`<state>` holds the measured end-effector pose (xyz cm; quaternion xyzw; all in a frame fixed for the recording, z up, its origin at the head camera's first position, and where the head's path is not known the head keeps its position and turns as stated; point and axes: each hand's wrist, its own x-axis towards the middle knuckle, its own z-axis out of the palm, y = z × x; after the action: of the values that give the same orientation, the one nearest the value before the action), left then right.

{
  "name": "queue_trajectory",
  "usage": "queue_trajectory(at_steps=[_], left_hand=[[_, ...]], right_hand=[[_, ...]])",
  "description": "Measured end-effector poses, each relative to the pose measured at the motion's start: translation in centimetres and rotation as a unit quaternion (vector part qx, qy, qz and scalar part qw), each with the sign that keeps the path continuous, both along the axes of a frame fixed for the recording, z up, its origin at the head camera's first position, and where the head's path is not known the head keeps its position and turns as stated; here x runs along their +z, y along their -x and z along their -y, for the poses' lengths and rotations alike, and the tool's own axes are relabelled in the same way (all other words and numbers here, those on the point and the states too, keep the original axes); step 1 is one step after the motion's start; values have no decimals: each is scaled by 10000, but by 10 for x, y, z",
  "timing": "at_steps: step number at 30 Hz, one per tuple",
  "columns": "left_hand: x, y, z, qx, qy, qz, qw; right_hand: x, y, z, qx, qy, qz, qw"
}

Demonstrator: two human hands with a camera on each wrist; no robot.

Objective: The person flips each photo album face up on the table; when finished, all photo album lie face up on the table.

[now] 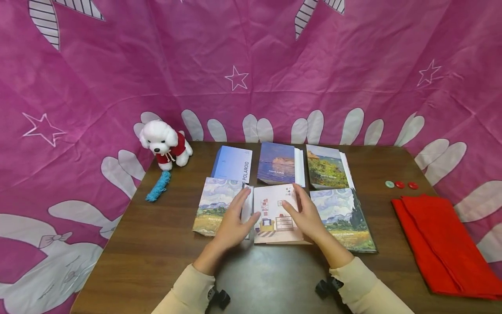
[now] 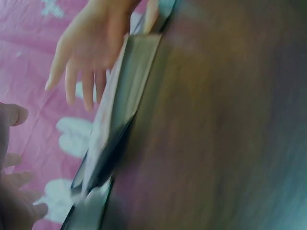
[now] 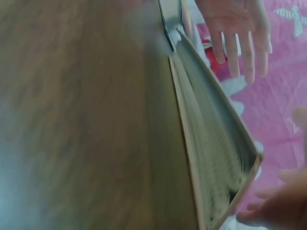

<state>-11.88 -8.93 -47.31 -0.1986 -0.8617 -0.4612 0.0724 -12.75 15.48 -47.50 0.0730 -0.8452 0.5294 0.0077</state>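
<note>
Several photo albums lie in two rows on the brown table point(image 1: 157, 244). The front middle one is a cream album point(image 1: 274, 209) with a drawn room on its cover. My left hand point(image 1: 235, 216) rests with straight fingers along its left edge, the thumb on the cover. My right hand point(image 1: 303, 213) lies flat on the right part of that cover. In the left wrist view the album's page edge point(image 2: 124, 110) runs past the right hand point(image 2: 86, 48), whose fingers are spread. The right wrist view shows the same album's pages point(image 3: 211, 143) and the left hand point(image 3: 240, 33) beyond.
Beside it lie landscape albums at front left point(image 1: 213, 205) and front right point(image 1: 345, 218). Behind lie a blue Polaroid album point(image 1: 233, 163) and two more point(image 1: 276, 163) point(image 1: 326, 168). A white plush dog point(image 1: 164, 144), blue yarn point(image 1: 158, 186), three buttons point(image 1: 400, 184) and a red cloth point(image 1: 439, 240) sit at the sides.
</note>
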Motion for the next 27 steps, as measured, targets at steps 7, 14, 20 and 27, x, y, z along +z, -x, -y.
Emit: queue_trajectory(at_steps=[7,14,20,27], left_hand=[[-12,-9,-31,-499,134,379,9979],[-16,-12,-45,-638,352,836,9938],[-18,-11,-47,-652,431,967,9922],[-22,-7,-50,-790,531,979,9906]], right_hand=[[-12,0,-11,193,-113,62,9997],[-13,1,-21,-227,-415,269,9985],[-9,0,-30,-432,-483,503,9966],[-11,-2,-34,-491,-214,837,9951]])
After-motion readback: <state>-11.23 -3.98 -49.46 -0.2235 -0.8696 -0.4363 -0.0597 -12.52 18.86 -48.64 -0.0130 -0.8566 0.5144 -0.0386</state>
